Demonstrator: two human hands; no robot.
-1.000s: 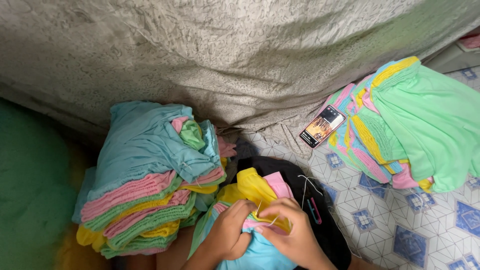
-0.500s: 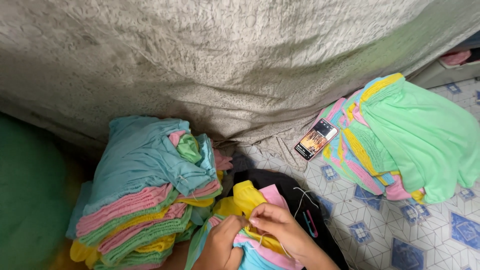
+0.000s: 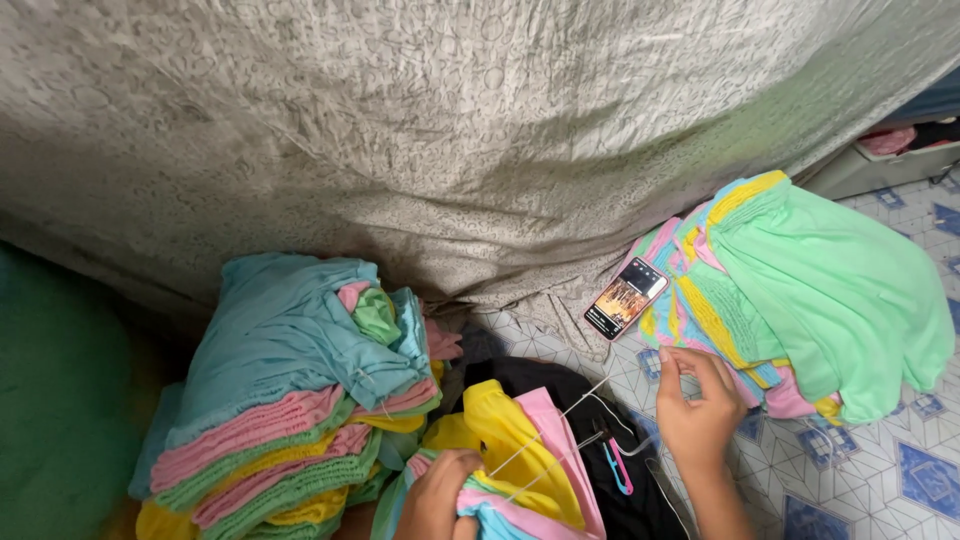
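My left hand [image 3: 438, 497] presses down on a bunched piece of yellow, pink and blue cloth [image 3: 520, 450] at the bottom middle. My right hand [image 3: 697, 405] is raised to the right of it, fingers pinched on a white thread [image 3: 548, 432] that runs taut from the cloth up to the fingertips. A small pink thread snipper [image 3: 617, 467] lies on black cloth [image 3: 570, 385] between the hands.
A tall stack of blue, pink, green and yellow garments [image 3: 290, 390] sits at the left. A second pile topped with mint green [image 3: 810, 290] lies at the right, a phone [image 3: 626, 297] leaning on it. A grey draped sheet [image 3: 450, 130] fills the back; tiled floor [image 3: 870, 480] shows at right.
My right hand has pulled away from the cloth to the right and up, drawing the thread taut. The left hand stays on the cloth. The view has shifted slightly.
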